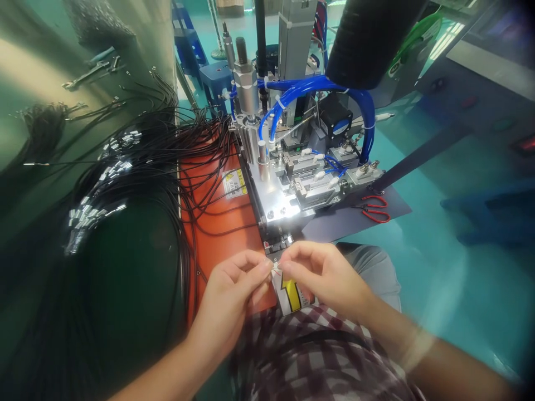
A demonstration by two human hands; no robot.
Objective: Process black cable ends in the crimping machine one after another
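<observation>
In front of the machine's near edge, my left hand (240, 281) and my right hand (320, 273) almost meet, each in a pinch of thumb and forefinger. Thin wires (276, 268), some reddish and some whitish, show in the narrow gap between the fingertips. Their ends are too small to make out and partly covered by the fingers. Just below the fingers is a white label with a yellow arrow (295, 292).
A metal bench machine (273, 192) with blue air hoses (311, 84) stands ahead. Black cables (209, 145) spread over the orange surface (228, 253); bundles with shiny ends (90, 197) lie left. Red-handled pliers (375, 209) rest on a grey sheet at right.
</observation>
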